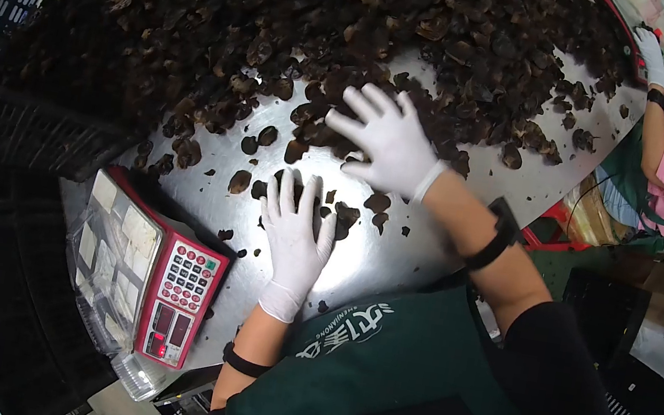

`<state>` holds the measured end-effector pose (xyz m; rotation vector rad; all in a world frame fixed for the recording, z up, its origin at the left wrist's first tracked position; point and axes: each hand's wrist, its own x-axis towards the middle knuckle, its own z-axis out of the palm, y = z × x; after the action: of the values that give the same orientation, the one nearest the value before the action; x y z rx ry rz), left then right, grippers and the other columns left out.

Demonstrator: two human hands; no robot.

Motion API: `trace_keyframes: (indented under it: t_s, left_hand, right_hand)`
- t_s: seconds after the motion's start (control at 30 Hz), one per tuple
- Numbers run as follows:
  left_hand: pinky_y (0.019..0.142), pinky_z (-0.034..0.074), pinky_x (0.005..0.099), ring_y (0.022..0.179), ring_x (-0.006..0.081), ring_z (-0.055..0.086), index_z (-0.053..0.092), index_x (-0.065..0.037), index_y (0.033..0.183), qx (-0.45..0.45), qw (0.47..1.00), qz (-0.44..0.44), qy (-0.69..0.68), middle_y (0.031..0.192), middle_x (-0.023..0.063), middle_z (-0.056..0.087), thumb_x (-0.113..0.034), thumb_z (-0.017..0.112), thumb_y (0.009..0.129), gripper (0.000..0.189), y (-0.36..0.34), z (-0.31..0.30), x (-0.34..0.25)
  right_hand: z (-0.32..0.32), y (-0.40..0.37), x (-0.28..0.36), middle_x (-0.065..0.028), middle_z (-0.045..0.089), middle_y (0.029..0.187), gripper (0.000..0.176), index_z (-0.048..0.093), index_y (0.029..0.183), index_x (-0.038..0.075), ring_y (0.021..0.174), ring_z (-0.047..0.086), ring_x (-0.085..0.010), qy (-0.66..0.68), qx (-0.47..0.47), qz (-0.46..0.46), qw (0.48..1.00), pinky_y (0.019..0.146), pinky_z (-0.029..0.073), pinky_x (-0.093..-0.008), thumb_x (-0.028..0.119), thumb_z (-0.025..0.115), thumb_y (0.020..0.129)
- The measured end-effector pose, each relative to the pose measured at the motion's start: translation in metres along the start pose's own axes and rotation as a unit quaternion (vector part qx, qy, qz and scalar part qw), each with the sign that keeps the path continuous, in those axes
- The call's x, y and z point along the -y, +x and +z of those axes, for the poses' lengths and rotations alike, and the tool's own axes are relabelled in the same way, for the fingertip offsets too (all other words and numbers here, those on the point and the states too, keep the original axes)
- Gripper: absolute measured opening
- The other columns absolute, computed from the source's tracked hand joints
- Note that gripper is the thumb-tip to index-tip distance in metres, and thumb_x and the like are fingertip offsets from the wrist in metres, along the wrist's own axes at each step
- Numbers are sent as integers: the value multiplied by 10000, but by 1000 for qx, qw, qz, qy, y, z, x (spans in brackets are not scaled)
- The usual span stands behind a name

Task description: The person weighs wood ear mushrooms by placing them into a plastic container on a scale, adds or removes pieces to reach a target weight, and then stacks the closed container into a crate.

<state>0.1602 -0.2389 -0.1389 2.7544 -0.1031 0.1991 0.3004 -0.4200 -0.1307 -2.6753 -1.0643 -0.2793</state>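
Observation:
Dark brown, curled pieces that look like dried mushrooms lie in a big heap across the far side of the metal table. Both my hands wear white gloves. With fingers stretched out, my left hand rests over a few loose mushrooms near the middle of the table. My right hand is spread wide at the near edge of the heap, slightly blurred, with nothing in its grasp. Several single mushrooms are scattered between the hands and the heap.
A red weighing scale with a keypad and a plastic-covered tray stands to the left. Black crates border the table's left side. At the upper right, another person's gloved hand is beside a red device.

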Motion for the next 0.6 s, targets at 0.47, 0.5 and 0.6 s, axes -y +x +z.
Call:
trace_keyframes:
  t_s: [0.47,0.5,0.6]
  left_hand:
    - [1138,232,557,1379,457,304,523,-16,1322,-30,999,-43,0,1439,250,401,-113,628,832,510,-57,-3,4]
    - [1139,232,556,1374,456,312,525,-15,1318,-31,999,-45,1,1440,246,403,-111,628,833,505,-58,-3,4]
    - [1142,236,544,1368,449,330,532,-13,1303,-57,997,-51,-7,1438,243,406,-93,632,825,495,-58,-3,4]
  right_hand:
    - [-29,-42,29,-73,496,1426,574,583,1319,147,1371,388,-275,112,62,-2,992,1137,249,-567,290,717,780]
    - [-31,-47,20,-74,495,1426,597,577,1327,149,1370,390,-275,117,43,24,992,1143,242,-558,294,734,769]
    - [-40,-50,-11,-98,461,1455,762,511,1395,165,1373,387,-300,93,-9,72,993,1139,277,-548,311,797,705]
